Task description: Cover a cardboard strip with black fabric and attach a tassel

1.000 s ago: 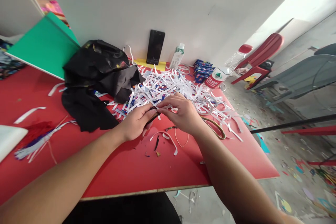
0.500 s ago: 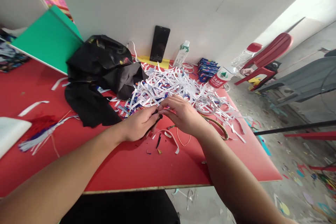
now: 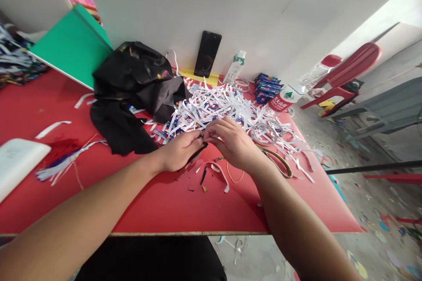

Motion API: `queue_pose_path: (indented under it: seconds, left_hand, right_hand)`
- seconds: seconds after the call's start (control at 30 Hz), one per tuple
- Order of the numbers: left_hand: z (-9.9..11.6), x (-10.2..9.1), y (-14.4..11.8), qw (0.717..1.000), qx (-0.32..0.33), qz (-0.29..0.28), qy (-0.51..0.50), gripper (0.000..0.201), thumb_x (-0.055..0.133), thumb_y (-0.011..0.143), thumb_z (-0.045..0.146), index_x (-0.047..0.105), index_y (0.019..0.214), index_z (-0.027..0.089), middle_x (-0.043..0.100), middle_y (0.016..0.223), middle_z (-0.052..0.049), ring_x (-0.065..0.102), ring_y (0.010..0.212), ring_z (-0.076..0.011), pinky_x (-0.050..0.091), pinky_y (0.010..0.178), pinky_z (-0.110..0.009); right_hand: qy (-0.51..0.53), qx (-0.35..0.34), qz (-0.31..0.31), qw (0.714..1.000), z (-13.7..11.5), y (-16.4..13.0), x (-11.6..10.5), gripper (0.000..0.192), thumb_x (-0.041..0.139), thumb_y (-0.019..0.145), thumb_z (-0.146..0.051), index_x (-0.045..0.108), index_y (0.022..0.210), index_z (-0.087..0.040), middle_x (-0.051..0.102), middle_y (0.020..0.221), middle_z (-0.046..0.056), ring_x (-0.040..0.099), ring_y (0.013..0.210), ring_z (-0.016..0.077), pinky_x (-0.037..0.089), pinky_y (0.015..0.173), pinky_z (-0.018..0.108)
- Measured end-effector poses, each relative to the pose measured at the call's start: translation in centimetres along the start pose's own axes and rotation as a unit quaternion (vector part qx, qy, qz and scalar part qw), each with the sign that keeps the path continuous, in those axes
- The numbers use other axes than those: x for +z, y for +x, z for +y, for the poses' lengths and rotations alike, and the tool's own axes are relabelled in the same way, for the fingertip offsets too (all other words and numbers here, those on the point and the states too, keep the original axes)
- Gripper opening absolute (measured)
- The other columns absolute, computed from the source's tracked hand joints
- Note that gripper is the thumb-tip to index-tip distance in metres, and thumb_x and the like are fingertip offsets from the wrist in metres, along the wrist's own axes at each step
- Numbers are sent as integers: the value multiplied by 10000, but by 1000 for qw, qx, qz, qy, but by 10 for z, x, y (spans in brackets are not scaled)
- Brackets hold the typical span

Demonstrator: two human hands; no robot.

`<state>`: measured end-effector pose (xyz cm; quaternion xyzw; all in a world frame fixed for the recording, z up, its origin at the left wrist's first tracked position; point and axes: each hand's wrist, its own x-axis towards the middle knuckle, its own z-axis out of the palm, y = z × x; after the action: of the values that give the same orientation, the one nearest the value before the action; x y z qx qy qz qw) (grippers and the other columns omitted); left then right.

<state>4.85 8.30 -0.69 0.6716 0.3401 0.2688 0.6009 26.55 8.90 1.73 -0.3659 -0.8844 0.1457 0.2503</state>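
Black strip: thin, dark, narrow piece; pinched between both hands over the middle of the red tabletop, just in front of the paper heap; material too small to tell.
Left hand: fingers curled, grasping the lower part of the black strip.
Right hand: fingertips pressed together on the upper end of the same strip, touching the left fingertips.
Paper heap: many white cut paper strips with blue print, piled toward the far edge of the tabletop, just behind the hands.
Loose scraps: few white and dark bits lying on the red surface below the hands.
Tape rolls: clear rings, near the right edge, beside the right hand.
Black cloth: crumpled, left of the heap.
Green board: flat, tilted, near the far left corner.
Black phone: upright, leaning on the white wall at the far edge.
White carton: small, standing just right of the phone.
Red can: lying near the far right corner.
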Motion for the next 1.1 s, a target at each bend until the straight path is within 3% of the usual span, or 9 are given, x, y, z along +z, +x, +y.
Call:
queue_pose_path:
  seconds: [0.2,0.33,0.43,0.6,0.73,0.8,0.93,1.1]
  left_hand:
    - [-1,-4,4,993,-26,83,-83,274,448,1081,443,513,900,248,562,562,54,503,385,-128,396,398,-258]
    - [-5,-9,6,981,-26,152,-118,363,418,1071,526,535,875,244,585,582,32,526,401,-142,385,389,-266]
    - [-8,-10,7,974,-10,188,-124,450,495,1039,610,558,807,229,625,632,1,560,455,-147,421,432,-279]
    - [-7,-16,6,965,24,223,-133,398,667,977,588,660,837,216,592,692,6,539,587,-140,434,523,-267]
    - [-4,-22,6,955,66,267,-112,316,704,976,523,766,966,213,629,714,4,554,600,-139,459,559,-278]
    - [-3,-21,8,946,80,292,-113,270,753,945,469,771,985,203,703,772,-15,643,650,-160,528,608,-288]
    - [-3,-12,10,945,57,282,-154,304,839,874,437,703,956,178,796,893,-70,794,857,-244,650,796,-375]
    - [0,0,7,965,47,209,-151,463,868,858,459,726,1200,182,806,880,-49,787,856,-222,633,889,-380]
  right_hand:
    - [-5,-75,121,990,-7,0,-3,97,637,1063,-188,697,1033,-258,749,1056,75,659,945,245,510,860,423]
    - [44,-77,172,981,-11,-1,-3,155,634,1062,-170,742,1062,-281,738,1010,60,676,926,229,533,828,416]
    - [101,-54,173,978,-11,-1,-1,197,631,1056,-145,762,1058,-292,748,954,34,701,876,206,553,789,406]
    - [177,29,188,966,-14,-2,1,103,715,995,-190,709,1023,-288,757,888,3,742,836,196,579,755,404]
    - [268,87,200,938,-15,-4,2,317,783,924,-223,622,1181,-314,734,837,-26,741,780,190,594,685,380]
    - [273,96,207,935,-15,-4,3,316,781,922,-245,620,1185,-312,734,849,-19,747,801,195,603,677,377]
    - [256,111,235,931,-21,-3,6,277,790,909,-286,644,1145,-298,745,878,-3,752,795,191,616,655,361]
    - [306,147,200,919,-31,5,18,236,760,924,-269,634,1122,-279,768,885,-6,776,777,178,617,642,322]
